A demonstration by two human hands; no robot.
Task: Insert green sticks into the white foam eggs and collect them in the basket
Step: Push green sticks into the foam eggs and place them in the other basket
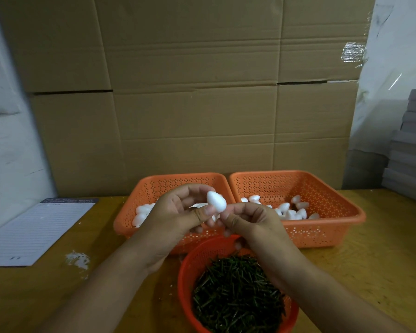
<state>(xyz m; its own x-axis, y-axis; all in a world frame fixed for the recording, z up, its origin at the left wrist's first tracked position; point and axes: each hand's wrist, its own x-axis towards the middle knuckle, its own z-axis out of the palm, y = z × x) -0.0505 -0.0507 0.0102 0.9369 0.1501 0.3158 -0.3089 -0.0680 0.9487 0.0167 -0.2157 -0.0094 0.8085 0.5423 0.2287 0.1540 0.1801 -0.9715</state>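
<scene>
My left hand (178, 215) holds a white foam egg (216, 201) between thumb and fingers, above the left orange basket (130, 224). My right hand (247, 218) meets the egg's lower end with thumb and fingers pinched together; whether a stick is between them is hidden. The left basket holds plain white eggs (142, 212). The right orange basket (334, 227) holds several eggs (291, 211), some with dark stick ends. A round red basket (187, 280) near me is filled with green sticks (235, 296).
A lined notepad (34, 231) lies on the wooden table (370, 272) at the left, with white foam crumbs (78, 259) beside it. Cardboard boxes (190, 92) stand behind the baskets. Grey stacked boards (411, 152) rise at the right edge.
</scene>
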